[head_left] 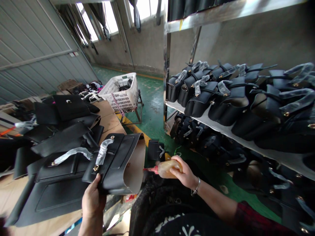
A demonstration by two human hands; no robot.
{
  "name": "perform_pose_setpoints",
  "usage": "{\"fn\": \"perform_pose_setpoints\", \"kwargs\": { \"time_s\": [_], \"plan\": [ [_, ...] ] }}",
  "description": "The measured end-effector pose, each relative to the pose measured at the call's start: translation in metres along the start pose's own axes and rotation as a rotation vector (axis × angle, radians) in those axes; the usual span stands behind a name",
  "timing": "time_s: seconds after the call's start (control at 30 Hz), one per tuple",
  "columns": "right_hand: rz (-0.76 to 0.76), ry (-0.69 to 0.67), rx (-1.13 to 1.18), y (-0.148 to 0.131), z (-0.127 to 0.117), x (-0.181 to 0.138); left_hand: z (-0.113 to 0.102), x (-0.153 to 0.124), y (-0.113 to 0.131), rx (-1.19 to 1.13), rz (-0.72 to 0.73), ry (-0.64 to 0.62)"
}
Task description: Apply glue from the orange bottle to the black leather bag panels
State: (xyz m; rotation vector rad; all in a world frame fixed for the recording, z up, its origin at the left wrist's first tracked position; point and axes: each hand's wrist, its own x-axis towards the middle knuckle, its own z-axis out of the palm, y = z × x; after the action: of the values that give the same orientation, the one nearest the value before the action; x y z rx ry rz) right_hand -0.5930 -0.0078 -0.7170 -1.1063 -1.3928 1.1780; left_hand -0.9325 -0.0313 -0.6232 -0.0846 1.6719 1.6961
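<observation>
My left hand (pixel 92 196) grips the lower edge of a black handbag (pixel 119 160), thumb on top and the other fingers hidden beneath. The bag lies tilted, its open mouth and beige lining facing right; clear plastic wraps its handle. In my right hand (pixel 183 172) is a squeeze bottle (pixel 167 169) of amber liquid, fingers wrapped round it. Its red nozzle points left and appears close to the rim of the bag's mouth; whether it touches I cannot tell. Under and left of the held bag lies another black bag (pixel 59 183) with a plastic-wrapped handle.
Black bag pieces (pixel 66 131) are heaped on the cardboard-covered table (pixel 108 113). Beyond it a white plastic basket (pixel 123 93) rests on a metal stand. Along the right, a metal rack (pixel 166 65) holds rows of black bags (pixel 231 95). A small black bag (pixel 155 150) sits low behind the bottle.
</observation>
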Motion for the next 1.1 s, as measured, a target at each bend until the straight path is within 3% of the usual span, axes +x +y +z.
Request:
{"fn": "perform_pose_setpoints", "kwargs": {
  "time_s": [0.17,0.33,0.7,0.97,1.1],
  "plan": [
    [-0.007,0.092,0.021,0.003,0.001,0.018,0.006,-0.009,0.003,-0.005,-0.011,0.026],
    [0.042,0.095,0.024,0.011,0.006,0.011,0.013,-0.022,0.007,-0.026,-0.026,0.013],
    [0.076,-0.152,0.142,0.002,0.01,-0.027,0.008,-0.009,0.003,-0.012,-0.008,0.022],
    [0.04,0.038,0.032,0.015,0.007,-0.004,0.009,-0.009,0.001,-0.025,0.006,0.014],
    [0.066,-0.019,0.115,0.013,0.01,-0.014,0.002,0.002,-0.005,0.014,0.058,-0.038]
  ]
}}
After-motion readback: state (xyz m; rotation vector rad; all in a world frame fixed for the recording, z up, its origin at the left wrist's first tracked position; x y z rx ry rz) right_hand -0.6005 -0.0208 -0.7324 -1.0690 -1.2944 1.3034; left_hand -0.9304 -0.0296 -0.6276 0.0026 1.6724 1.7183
